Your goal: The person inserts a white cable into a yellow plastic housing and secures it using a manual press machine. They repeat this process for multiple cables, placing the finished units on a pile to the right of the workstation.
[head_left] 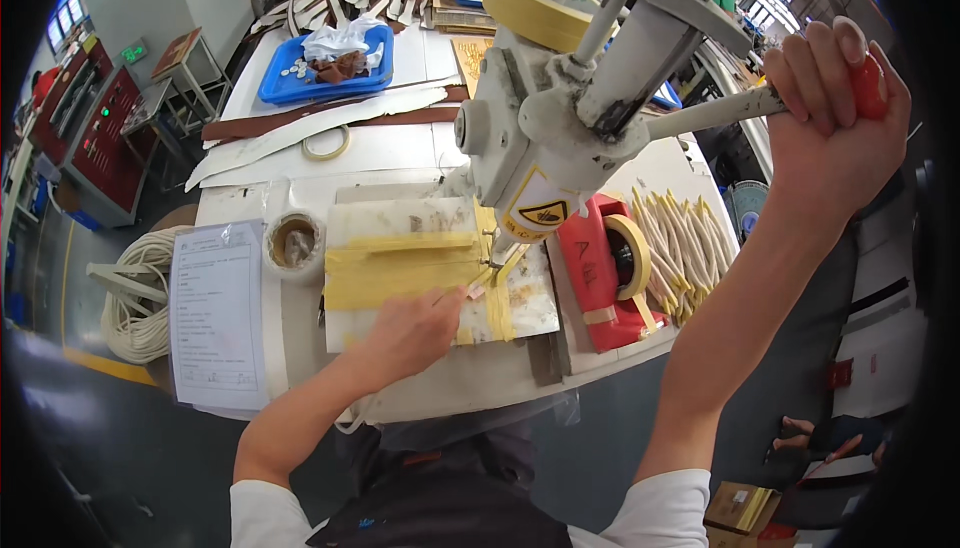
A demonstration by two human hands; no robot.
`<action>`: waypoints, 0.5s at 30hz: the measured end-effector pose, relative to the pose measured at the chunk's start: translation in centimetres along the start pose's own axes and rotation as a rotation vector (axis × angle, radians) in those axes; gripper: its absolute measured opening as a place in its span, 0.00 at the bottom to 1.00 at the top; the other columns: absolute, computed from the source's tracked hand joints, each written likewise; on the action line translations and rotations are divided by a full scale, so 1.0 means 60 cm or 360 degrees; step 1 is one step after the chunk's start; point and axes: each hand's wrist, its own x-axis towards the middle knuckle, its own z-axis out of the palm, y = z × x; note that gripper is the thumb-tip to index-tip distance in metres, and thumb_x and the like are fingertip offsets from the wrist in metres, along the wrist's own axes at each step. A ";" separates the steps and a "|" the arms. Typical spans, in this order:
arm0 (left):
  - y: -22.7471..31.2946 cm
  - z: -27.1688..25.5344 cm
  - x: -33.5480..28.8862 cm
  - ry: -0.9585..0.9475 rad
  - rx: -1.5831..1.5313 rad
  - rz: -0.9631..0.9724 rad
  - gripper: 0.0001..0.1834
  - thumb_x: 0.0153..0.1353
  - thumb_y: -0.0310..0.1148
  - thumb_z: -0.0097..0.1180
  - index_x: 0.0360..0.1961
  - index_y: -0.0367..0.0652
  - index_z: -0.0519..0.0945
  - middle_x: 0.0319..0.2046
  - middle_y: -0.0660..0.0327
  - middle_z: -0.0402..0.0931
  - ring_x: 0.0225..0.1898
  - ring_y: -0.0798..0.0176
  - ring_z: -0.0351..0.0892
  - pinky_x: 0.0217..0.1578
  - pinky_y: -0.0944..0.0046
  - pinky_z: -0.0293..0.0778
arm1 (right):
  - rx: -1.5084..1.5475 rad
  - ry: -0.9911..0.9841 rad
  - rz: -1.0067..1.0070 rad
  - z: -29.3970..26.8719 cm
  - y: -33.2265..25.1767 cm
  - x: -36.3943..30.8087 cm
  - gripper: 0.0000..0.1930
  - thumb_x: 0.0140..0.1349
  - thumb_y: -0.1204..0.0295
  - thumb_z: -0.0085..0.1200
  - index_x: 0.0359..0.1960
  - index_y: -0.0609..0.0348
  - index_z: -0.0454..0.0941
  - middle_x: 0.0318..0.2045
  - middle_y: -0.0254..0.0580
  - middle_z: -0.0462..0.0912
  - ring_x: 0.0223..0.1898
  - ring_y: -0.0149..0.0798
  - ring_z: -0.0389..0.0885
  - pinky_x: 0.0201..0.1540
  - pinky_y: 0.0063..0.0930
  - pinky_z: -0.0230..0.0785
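Note:
My right hand [832, 113] is wrapped round the red knob [868, 88] at the end of a lever [715, 113]. The lever joins a pale metal hand press [545, 123], whose narrow tip points down at a white board [400, 223] partly covered in yellow tape [390, 283]. Just left of that tip, my left hand [418, 330] rests low over the board with fingers pinched. Something small and pale shows at the fingertips, too small to name. Below the left wrist, a bit of pale cord [357, 416] hangs at the table edge.
Right of the board stand a red tape dispenser [600, 288] and a bundle of yellow-tipped cords [685, 248]. To the left are a tape roll [295, 245], a printed sheet [215, 313] and a cord coil [140, 293]. Farther back sits a blue tray [280, 78].

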 end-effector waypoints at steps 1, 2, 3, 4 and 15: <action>0.000 -0.001 -0.002 -0.0008 0.0003 -0.0017 0.10 0.67 0.28 0.52 0.45 0.36 0.81 0.25 0.54 0.77 0.26 0.50 0.79 0.25 0.52 0.72 | -0.0014 0.0034 -0.0002 -0.003 0.000 0.000 0.09 0.67 0.68 0.44 0.30 0.58 0.68 0.14 0.26 0.57 0.16 0.23 0.50 0.25 0.21 0.48; 0.001 -0.001 -0.003 -0.0015 0.0021 -0.0008 0.11 0.67 0.28 0.52 0.46 0.36 0.81 0.26 0.54 0.78 0.26 0.50 0.79 0.25 0.52 0.72 | -0.0032 0.0066 -0.0003 -0.005 -0.002 0.000 0.09 0.67 0.68 0.44 0.30 0.58 0.68 0.14 0.26 0.57 0.16 0.23 0.50 0.25 0.21 0.48; 0.000 -0.002 -0.001 -0.0022 0.0043 0.0004 0.11 0.67 0.28 0.52 0.47 0.35 0.81 0.26 0.54 0.78 0.26 0.50 0.79 0.25 0.52 0.73 | -0.0059 0.0105 -0.0023 -0.005 -0.003 0.000 0.09 0.68 0.68 0.43 0.31 0.59 0.68 0.14 0.26 0.56 0.16 0.23 0.50 0.25 0.21 0.48; -0.001 -0.004 0.000 -0.0028 0.0066 0.0015 0.12 0.66 0.28 0.52 0.47 0.35 0.81 0.27 0.54 0.78 0.27 0.51 0.80 0.25 0.53 0.73 | -0.0075 0.0122 -0.0034 -0.006 -0.004 0.001 0.09 0.68 0.69 0.43 0.31 0.59 0.68 0.14 0.26 0.56 0.16 0.23 0.50 0.25 0.21 0.48; -0.015 -0.001 0.006 -0.0111 -0.0006 0.0092 0.16 0.63 0.27 0.50 0.51 0.34 0.78 0.30 0.53 0.80 0.31 0.49 0.83 0.29 0.52 0.77 | 0.0032 0.0089 -0.0137 0.007 0.002 -0.049 0.10 0.67 0.65 0.44 0.29 0.56 0.70 0.12 0.25 0.58 0.16 0.23 0.52 0.26 0.21 0.49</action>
